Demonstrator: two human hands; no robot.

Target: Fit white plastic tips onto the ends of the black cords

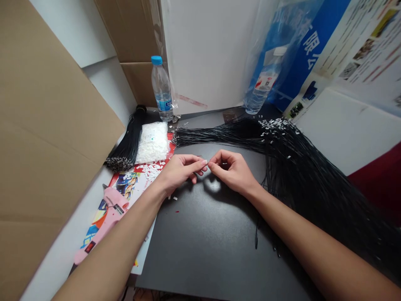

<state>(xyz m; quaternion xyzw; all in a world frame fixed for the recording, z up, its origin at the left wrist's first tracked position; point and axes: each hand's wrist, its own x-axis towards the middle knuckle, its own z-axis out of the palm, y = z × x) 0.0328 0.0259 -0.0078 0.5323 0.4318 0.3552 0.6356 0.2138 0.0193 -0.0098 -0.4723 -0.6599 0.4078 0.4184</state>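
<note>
Above the dark grey tabletop, my left hand (180, 169) pinches a small white connector housing (206, 162) between thumb and fingertips. My right hand (231, 170) is closed in a pinch, its fingertips right beside that housing; what lies between them is too small to make out. Loose white housings (149, 170) are scattered left of my left hand, by a clear bag of white housings (153, 144). Behind my hands stretches a bundle of black wires (216, 136) with bare-looking metal ends at the left. To the right, a large heap of black wires (313, 184) carries white housings (275, 125) on its ends.
A pink glue gun (109, 221) lies on printed paper under my left forearm. Another black wire bundle (130, 133) stands at the back left. Two water bottles, one blue-capped (162, 90) and one white-capped (265, 83), stand at the back. Cardboard (46, 125) rises on the left.
</note>
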